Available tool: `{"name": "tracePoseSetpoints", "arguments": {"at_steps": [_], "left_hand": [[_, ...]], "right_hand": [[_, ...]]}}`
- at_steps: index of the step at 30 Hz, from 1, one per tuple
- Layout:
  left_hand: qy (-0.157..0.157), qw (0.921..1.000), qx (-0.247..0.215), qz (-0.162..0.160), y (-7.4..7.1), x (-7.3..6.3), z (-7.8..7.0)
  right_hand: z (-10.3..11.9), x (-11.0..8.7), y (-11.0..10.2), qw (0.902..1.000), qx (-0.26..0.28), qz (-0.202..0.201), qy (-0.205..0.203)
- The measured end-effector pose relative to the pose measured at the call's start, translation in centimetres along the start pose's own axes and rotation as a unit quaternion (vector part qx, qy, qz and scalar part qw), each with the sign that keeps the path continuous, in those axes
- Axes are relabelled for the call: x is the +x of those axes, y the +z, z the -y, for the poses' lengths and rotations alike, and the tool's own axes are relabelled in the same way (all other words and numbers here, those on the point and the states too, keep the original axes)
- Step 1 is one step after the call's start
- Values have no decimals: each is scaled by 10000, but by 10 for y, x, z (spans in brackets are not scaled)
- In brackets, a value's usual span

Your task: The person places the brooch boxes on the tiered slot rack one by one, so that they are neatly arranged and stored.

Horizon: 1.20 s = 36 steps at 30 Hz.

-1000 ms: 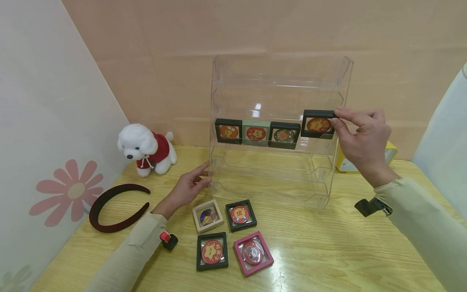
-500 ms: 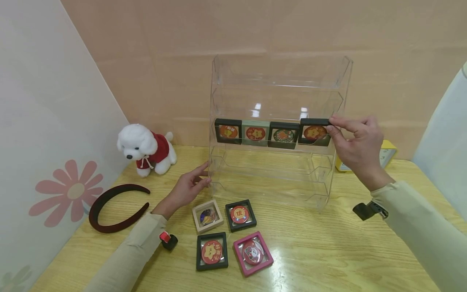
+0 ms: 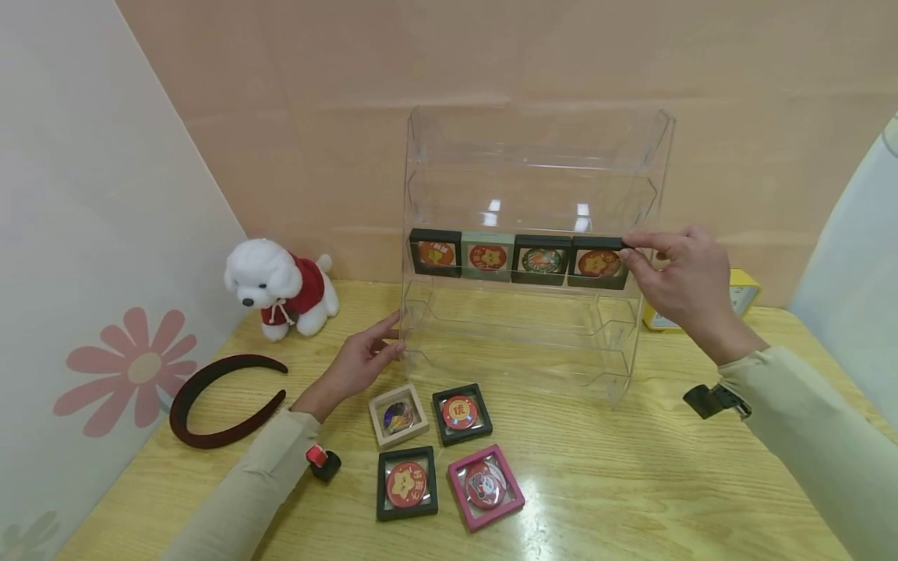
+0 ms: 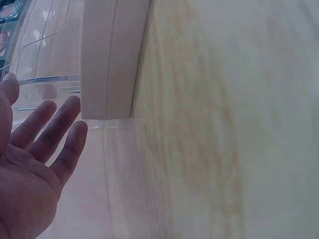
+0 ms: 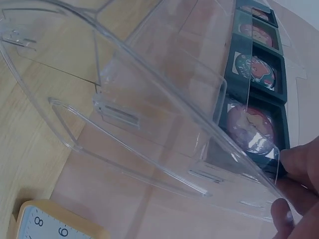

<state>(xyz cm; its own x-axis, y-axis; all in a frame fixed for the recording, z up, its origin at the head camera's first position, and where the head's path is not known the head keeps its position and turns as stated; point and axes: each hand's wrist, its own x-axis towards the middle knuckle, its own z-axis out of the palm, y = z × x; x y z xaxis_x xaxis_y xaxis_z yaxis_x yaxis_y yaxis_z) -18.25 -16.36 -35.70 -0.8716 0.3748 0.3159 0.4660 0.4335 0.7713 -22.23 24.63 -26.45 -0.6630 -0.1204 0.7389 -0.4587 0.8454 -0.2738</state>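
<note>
head: right hand [image 3: 680, 284] is pinching the frame [image 3: 598, 263] by its top corner, in the rack [image 3: 512, 331] | left wrist: left hand [image 4: 30, 184] is bracing the rack, fingers loosely extended | right wrist: frame is standing row-end, likely light, stiff-edged, delicate-faced; corner hold suits.

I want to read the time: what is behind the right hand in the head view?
A yellow clock shows on either side of the right hand. The hand and wrist cover much of its face, and I cannot make out its pointers.
</note>
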Motion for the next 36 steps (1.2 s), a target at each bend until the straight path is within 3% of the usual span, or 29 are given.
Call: {"name": "tracePoseSetpoints", "arguments": {"at_steps": [11,22,32,36], "left_hand": [[46,10000,51,-15,0,0,2],[62,10000,22,-9,1,0,1],[69,10000,-23,17,1,1,1],[56,10000,-10,6,1,0,2]], "right_hand": [[5,0,-3,9989,-101,425,165],[2,-5,3,9998,112,13,-156],[1,-10,8,9995,-50,-177,-264],[4,-13,10,9980,-93,-454,-426]]}}
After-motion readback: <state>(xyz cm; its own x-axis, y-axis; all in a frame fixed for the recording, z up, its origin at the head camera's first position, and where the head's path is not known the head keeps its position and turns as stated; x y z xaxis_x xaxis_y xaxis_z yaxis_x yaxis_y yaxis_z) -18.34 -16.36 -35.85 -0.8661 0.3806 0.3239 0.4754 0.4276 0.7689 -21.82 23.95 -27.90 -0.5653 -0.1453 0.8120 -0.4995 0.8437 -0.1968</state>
